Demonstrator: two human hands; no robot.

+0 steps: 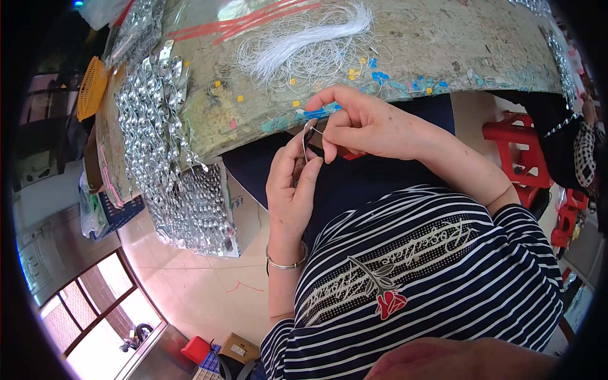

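In front of my lap, at the near edge of the table, my left hand (291, 187) pinches a slim, shiny silver strip (306, 143) between thumb and fingers. My right hand (370, 126) is close beside it, with thumb and fingertips pinched on a short white thread (317, 130) that reaches the top of the strip. Its index finger arches over the table edge. Farther back on the table lies a loose bundle of white thread (310, 50). To the left, many twisted silver strips (152, 120) hang down over the edge.
The worn table (437, 44) carries small yellow tabs (296, 103) and blue scraps (379, 76). Red strips (244, 20) lie at the back. A yellow basket (93, 88) is at the far left. Red stools (520, 149) and another person's checked sleeve (585, 158) are at the right.
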